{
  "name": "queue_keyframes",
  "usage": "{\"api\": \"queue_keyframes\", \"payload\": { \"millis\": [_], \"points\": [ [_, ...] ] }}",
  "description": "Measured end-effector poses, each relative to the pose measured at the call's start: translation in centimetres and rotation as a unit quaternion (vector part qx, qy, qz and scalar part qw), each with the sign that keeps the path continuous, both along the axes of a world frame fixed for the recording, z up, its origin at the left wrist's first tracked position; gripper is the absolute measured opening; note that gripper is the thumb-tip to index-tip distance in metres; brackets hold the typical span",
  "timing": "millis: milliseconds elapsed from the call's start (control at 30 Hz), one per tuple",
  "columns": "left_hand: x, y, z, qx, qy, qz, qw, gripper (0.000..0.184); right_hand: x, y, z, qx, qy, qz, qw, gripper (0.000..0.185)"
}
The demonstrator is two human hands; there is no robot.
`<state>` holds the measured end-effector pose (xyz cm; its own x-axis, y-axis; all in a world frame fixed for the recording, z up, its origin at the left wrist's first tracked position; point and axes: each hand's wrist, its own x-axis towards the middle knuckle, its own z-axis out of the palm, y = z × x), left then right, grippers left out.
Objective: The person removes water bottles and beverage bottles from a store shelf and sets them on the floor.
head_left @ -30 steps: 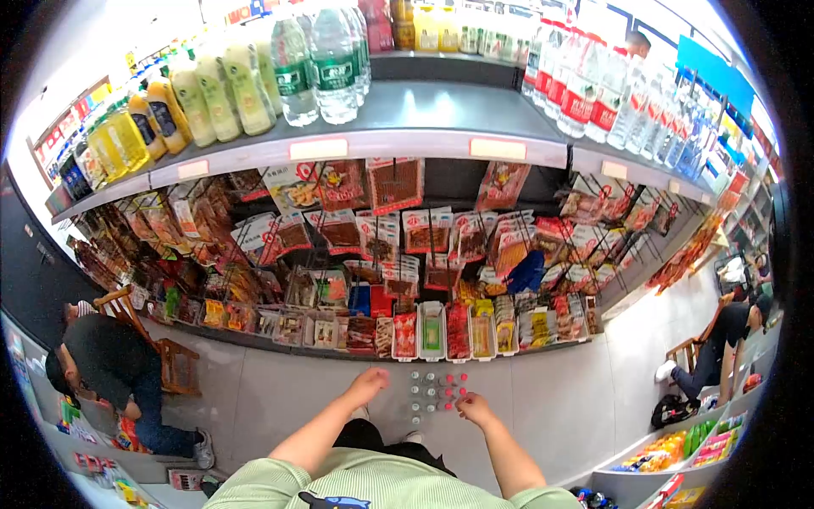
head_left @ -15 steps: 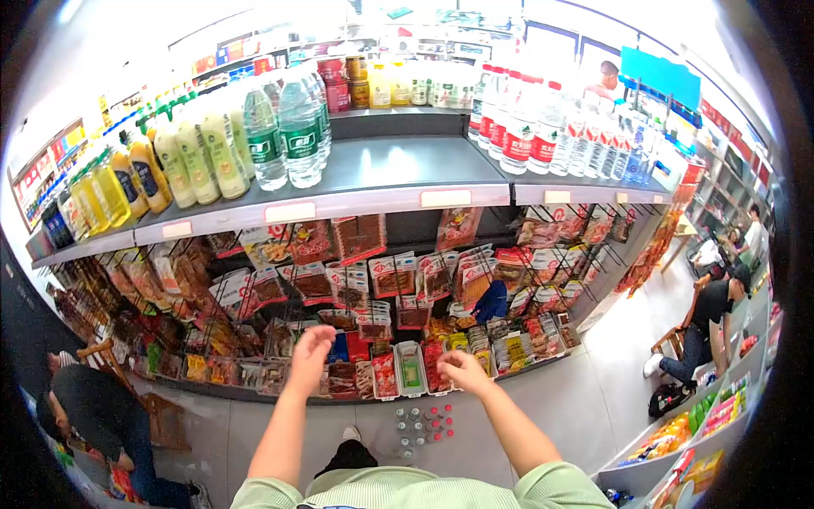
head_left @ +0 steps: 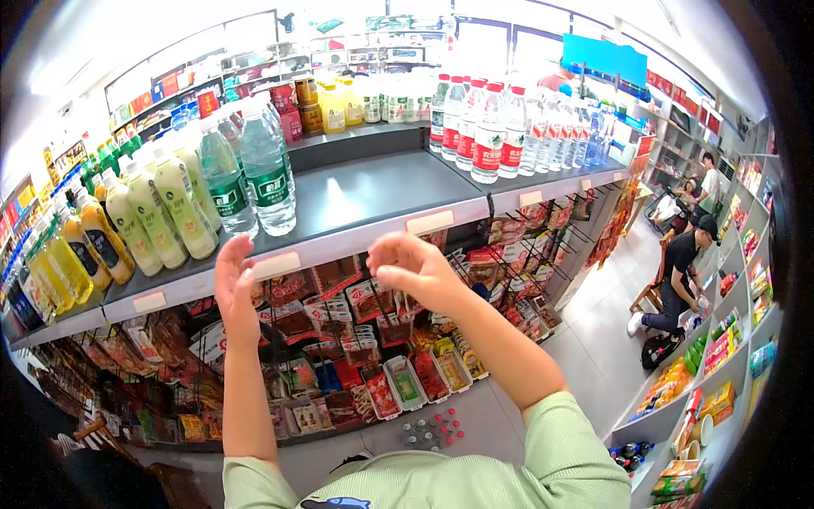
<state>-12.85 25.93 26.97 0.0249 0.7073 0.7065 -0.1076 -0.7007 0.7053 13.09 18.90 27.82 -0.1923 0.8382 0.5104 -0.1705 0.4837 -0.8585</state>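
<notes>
My left hand [head_left: 236,288] is raised at the shelf's front edge, just below the green-labelled water bottles [head_left: 270,187], its fingers apart and nothing in it. To its right, my right hand [head_left: 415,267] hangs in front of the shelf edge [head_left: 331,240], fingers curved and parted, holding nothing. Red-capped water bottles [head_left: 488,144] stand upright further right on the same shelf. Pale green bottles [head_left: 174,204] are lined up left of the green-labelled ones. On the floor below stand several small bottles [head_left: 431,431] with red or pale caps.
Packaged snacks [head_left: 373,305] hang on hooks under the shelf, above white-edged bins [head_left: 405,382]. A person in black [head_left: 678,263] sits by the right-hand shelving [head_left: 729,339], with a black bag [head_left: 661,349] on the floor. A wooden chair [head_left: 97,433] is at the lower left.
Both hands have risen from near the floor bottles to the shelf edge, fingers still apart. The view has tilted up and turned, bringing the green-labelled bottles closer.
</notes>
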Motion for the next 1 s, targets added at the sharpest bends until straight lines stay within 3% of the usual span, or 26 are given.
{"api": "queue_keyframes", "payload": {
  "millis": [67, 267, 300, 333, 400, 433, 467, 600, 767, 833, 1000],
  "points": [
    [0.3, 1.0, 1.4, 0.006, -0.066, -0.021, 0.998, 0.056, -1.5, 2.0, 1.4, 0.028, 0.008, -0.025, 0.999, 0.035],
    [0.3, 5.0, 2.3, -0.019, -0.103, -0.066, 0.992, 0.059, -6.6, 7.5, 3.7, -0.002, 0.046, -0.063, 0.997, 0.05],
    [-0.4, 4.9, 3.2, -0.149, -0.25, -0.228, 0.929, 0.059, -7.5, 8.2, 4.0, -0.017, 0.05, -0.066, 0.996, 0.054],
    [-1.1, 4.6, 4.4, -0.268, -0.383, -0.373, 0.802, 0.06, -8.3, 9.0, 4.1, -0.022, 0.049, -0.062, 0.997, 0.054],
    [-0.6, 4.2, 5.5, -0.297, -0.329, -0.345, 0.828, 0.061, -9.7, 10.8, 4.2, -0.015, 0.065, -0.106, 0.992, 0.057],
    [0.8, 4.8, 4.3, -0.177, -0.21, -0.232, 0.933, 0.062, -10.4, 11.2, 4.5, -0.02, 0.083, -0.102, 0.991, 0.06],
    [2.0, 5.7, 2.9, -0.05, -0.079, -0.107, 0.99, 0.062, -11.1, 11.8, 4.7, -0.021, 0.092, -0.122, 0.988, 0.061],
    [2.9, 6.6, 2.8, -0.033, -0.119, -0.169, 0.978, 0.066, -12.9, 14.0, 4.8, -0.027, 0.13, -0.145, 0.98, 0.063],
    [3.5, 7.0, 2.8, -0.067, -0.101, -0.143, 0.982, 0.068, -13.9, 15.6, 4.4, -0.002, 0.132, -0.186, 0.974, 0.07],
    [3.9, 8.1, 2.5, -0.071, -0.064, -0.093, 0.991, 0.069, -14.3, 15.7, 4.6, 0.004, 0.127, -0.237, 0.963, 0.065],
    [4.3, 7.7, 2.1, -0.054, -0.076, -0.083, 0.992, 0.065, -14.8, 17.6, 4.1, 0.064, 0.188, -0.232, 0.952, 0.05]
  ]
}}
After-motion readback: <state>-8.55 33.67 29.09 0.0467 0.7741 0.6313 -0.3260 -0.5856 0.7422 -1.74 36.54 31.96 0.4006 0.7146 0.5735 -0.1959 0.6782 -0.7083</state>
